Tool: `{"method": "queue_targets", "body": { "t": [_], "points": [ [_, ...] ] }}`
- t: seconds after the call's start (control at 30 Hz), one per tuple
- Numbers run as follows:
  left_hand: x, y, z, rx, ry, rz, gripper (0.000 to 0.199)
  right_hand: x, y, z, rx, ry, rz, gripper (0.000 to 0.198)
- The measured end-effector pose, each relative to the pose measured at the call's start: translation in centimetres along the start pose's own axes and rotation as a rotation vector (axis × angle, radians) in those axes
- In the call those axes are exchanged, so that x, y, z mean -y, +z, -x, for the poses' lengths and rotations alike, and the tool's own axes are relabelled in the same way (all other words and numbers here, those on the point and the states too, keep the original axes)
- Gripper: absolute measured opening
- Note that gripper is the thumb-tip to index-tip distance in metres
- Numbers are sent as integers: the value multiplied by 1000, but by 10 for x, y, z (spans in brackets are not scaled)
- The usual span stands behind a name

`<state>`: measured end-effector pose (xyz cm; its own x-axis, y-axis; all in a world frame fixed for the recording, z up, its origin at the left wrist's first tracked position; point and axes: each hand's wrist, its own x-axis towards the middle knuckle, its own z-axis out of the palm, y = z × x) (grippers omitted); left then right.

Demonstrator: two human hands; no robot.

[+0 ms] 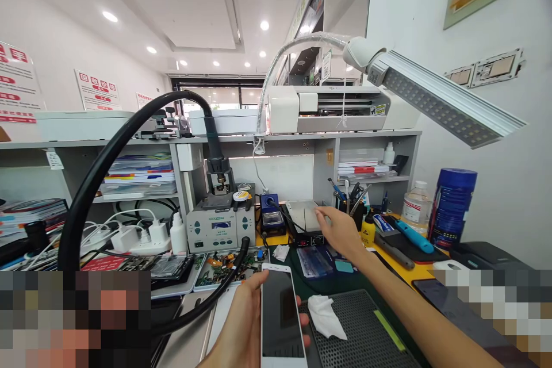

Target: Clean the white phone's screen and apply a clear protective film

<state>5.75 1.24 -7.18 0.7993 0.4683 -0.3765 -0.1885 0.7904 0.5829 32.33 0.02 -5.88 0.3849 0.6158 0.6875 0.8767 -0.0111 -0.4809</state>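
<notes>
A white-framed smartphone [282, 313] with a dark screen rests in my left hand [244, 316], the thumb along its left edge and fingertips showing at its right edge. My right hand [340, 231] reaches forward to the grey-topped box [302, 215] at the back of the bench. Its fingers are curled together by the box's right side; anything between them is too small to make out. Below the phone's right edge, a crumpled white tissue [326, 316] lies on the black perforated mat [362, 336].
A hot-air station [222, 227] stands behind a tray of circuit boards [228, 267]. Its black hose [97, 169] arches across the left. A lamp [440, 95] hangs over the right side. Tools in a holder [351, 198], a yellow bottle [368, 231] and a blue canister [452, 207] stand right.
</notes>
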Motion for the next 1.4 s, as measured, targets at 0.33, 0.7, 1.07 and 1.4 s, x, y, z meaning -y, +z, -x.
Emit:
{"method": "queue_targets", "body": {
  "t": [0.33,0.7,1.07,1.4],
  "points": [
    [4,2,2,-3,12,-15,32,-6,-57,-15,-274,584,-720,23],
    [4,2,3,-125,-17,34,38,3,-77,-1,-155,786,-1198,16],
    [37,25,15,-278,81,158,35,-1,-79,5,-151,846,-1315,9],
    [58,30,30,-315,71,19,30,-3,-84,12,-94,808,-1431,12]
  ]
}}
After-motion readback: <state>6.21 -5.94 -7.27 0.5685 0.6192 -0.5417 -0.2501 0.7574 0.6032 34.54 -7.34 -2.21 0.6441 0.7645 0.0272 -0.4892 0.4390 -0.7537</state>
